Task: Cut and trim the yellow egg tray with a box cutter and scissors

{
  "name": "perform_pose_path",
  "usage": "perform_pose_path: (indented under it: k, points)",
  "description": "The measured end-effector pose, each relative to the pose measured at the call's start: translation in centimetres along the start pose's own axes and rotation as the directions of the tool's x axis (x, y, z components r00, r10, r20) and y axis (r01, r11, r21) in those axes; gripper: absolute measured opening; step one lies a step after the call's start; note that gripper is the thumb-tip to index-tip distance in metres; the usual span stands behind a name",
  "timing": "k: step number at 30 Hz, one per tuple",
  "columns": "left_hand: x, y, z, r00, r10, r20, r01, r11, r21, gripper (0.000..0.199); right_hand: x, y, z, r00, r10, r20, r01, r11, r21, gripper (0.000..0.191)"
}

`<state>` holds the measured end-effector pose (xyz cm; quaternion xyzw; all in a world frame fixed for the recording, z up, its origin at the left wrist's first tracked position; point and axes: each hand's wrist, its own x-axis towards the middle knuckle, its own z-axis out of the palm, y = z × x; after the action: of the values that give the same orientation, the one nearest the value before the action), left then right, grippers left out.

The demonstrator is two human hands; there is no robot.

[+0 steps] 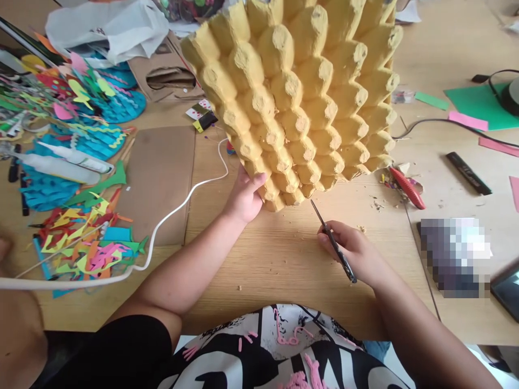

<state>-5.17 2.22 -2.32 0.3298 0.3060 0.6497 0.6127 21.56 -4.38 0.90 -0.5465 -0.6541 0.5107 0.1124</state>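
Note:
My left hand [245, 197] grips the lower left edge of a yellow egg tray [300, 102], thumb on its front. The tray is held up and tilted above the table, its rows of bumps facing me. Lower right of it, my right hand [351, 248] is closed around black-handled scissors [334, 243], seen nearly edge-on. Their thin tip points up and left, just below the tray's bottom edge; contact with it is hard to judge. Small yellowish crumbs lie on the wood beneath.
A red utility knife [407, 188] lies among scraps at right, near a black flat bar [468, 173]. At left are colourful paper scraps [87, 237], glue bottles [60, 167], blue paper crafts and brown cardboard [156, 183]. A white cable [178, 208] crosses the table.

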Motion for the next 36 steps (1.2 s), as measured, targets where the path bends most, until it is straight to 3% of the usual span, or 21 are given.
perform_pose_path:
  k: [14,36]
  points:
    - [-0.1,0.1,0.3,0.999,-0.03,-0.019,0.03,0.999,-0.022,0.079,0.4,0.4,0.1,1.0,0.01,-0.011,-0.01,1.0,-0.002,0.038]
    - [-0.4,0.3,0.8,0.999,-0.035,-0.033,0.036,0.999,0.02,0.08,0.9,-0.7,1.0,0.998,0.048,-0.047,-0.049,0.998,-0.03,0.041]
